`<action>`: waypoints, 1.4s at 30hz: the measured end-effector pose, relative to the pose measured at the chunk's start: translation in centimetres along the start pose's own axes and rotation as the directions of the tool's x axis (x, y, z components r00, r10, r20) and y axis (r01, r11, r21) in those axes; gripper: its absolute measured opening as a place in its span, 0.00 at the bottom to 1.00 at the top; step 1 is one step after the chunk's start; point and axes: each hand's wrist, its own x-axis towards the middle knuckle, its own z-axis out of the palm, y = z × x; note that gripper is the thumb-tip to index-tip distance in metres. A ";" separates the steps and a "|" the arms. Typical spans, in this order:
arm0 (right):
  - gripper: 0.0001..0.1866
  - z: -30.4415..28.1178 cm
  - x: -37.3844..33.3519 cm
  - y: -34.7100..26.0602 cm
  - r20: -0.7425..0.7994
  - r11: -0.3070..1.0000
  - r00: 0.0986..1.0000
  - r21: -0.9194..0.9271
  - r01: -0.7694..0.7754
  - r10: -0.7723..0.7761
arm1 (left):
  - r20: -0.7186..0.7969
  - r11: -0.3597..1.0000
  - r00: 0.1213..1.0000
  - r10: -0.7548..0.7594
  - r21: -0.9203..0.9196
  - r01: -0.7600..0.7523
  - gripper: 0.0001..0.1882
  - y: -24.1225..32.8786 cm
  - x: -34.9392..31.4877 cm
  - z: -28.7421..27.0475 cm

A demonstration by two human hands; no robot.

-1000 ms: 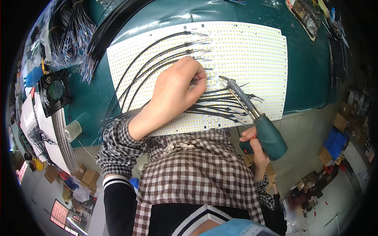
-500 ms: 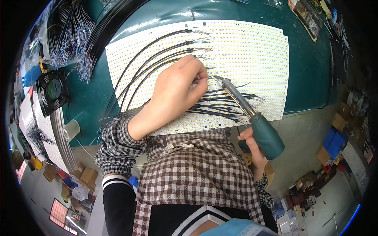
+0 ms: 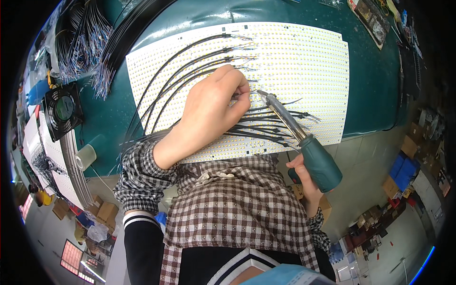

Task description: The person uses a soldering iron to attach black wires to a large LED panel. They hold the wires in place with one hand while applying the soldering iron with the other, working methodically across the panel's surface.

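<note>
Grips a soldering iron by its green handle in the right hand, right of centre in the frame, with fingers curled around it. Slants it up and leftward, with the tip just beside a thin wire near the centre of the frame; cannot tell touching from nearly touching. Pinches that wire between the closed fingers of the left hand, back of the hand upward. Leans over a white panel with rows of yellow dots, lying on the green table in the upper middle of the frame. Has black cables across the panel, some arching above the left hand, others bunched below it. Has 1 black fan at the left of the frame and bundled wires at the upper left. Wears a checked apron, lower centre.
</note>
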 end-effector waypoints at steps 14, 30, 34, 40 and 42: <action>0.16 0.5 0.9 -2.1 0.026 1.000 0.999 -0.006 0.026 -0.026 | 0.005 1.000 1.000 -0.006 0.002 0.006 0.06 0.0 0.0 0.0; 0.18 0.0 0.6 -1.2 -0.038 0.968 0.998 0.247 0.050 -0.042 | -0.032 1.000 0.999 -0.021 0.003 0.021 0.05 0.6 -0.1 0.6; 0.22 0.1 0.6 -1.4 -0.049 0.986 0.998 0.158 0.053 -0.046 | -0.040 0.997 0.998 -0.041 0.059 0.044 0.05 0.6 -0.2 1.0; 0.19 0.2 0.5 -1.8 -0.030 0.995 0.999 0.096 0.015 -0.012 | -0.046 0.997 0.998 -0.037 0.073 0.040 0.05 0.7 -0.3 1.0; 0.17 0.2 0.5 -1.7 -0.016 0.996 1.000 0.089 0.013 -0.012 | -0.043 0.998 0.998 -0.035 0.059 0.037 0.05 0.6 -0.2 1.1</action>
